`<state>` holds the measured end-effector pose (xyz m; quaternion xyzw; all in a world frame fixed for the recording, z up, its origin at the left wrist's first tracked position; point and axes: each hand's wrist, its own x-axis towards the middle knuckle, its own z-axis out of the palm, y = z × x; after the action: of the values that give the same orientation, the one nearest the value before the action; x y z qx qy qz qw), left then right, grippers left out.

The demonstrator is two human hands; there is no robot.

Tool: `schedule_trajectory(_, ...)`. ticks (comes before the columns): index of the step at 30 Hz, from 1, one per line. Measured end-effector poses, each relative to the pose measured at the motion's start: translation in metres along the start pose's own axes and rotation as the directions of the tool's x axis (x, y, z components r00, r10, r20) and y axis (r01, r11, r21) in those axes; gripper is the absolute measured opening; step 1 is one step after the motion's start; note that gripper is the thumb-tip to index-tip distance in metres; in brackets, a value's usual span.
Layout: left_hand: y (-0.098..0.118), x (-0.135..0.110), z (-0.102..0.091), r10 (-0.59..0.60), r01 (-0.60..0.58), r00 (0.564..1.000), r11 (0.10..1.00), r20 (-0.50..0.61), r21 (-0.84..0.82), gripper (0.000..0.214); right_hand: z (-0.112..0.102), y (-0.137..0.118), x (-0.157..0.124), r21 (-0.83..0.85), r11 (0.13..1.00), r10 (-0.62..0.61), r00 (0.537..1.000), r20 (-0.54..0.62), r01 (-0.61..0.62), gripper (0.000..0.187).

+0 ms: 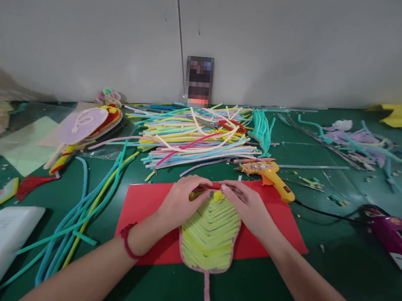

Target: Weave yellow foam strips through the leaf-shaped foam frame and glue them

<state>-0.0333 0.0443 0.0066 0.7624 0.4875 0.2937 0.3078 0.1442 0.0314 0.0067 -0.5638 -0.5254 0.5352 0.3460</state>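
Observation:
A yellow-green hand fan (210, 237) made of pipe cleaners lies in front of me, with a pink rim and a pink handle (207, 292) pointing towards me. Its rows of stems form a V pattern. Near its top sits a small yellow pipe-cleaner piece (218, 196), with a tiny dark spot beside it. My left hand (190, 196) is closed on the fan's upper left edge, thumb on the front face. Opposite it, my right hand (245, 205) grips the upper right edge, its fingertips next to the yellow piece. Beneath the fan is a red sheet (147, 211).
Behind the sheet lies a heap of coloured pipe cleaners (184, 142) with red-handled scissors (232, 126) on top. A yellow glue gun (272, 175) rests at the right, a purple one (392, 237) further out. Leftward are a lilac fan (84, 125) and long loose stems (85, 206).

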Motion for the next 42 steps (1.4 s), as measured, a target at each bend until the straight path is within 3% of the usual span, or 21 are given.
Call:
schedule_trajectory(10,-0.0013,-0.0025,0.0005,0.077,-0.076,0.997,0.997,-0.033,0.004,0.017,-0.0034,-0.0080,-0.0042,-0.151,0.987,-0.021,0.984,0.178,0.048,0.029)
schedule_trajectory(27,0.0009,-0.0043,-0.0003,0.119,-0.117,0.992,0.992,-0.038,0.046,0.015,-0.0038,-0.0078,-0.0048,-0.086,0.996,-0.015,0.985,0.175,0.031,0.023)
schedule_trajectory(42,0.0002,-0.0054,0.0008,0.151,-0.147,0.987,0.987,-0.055,0.065,0.016,-0.0046,-0.0079,-0.0072,-0.013,0.997,0.080,0.982,0.173,-0.079,0.028)
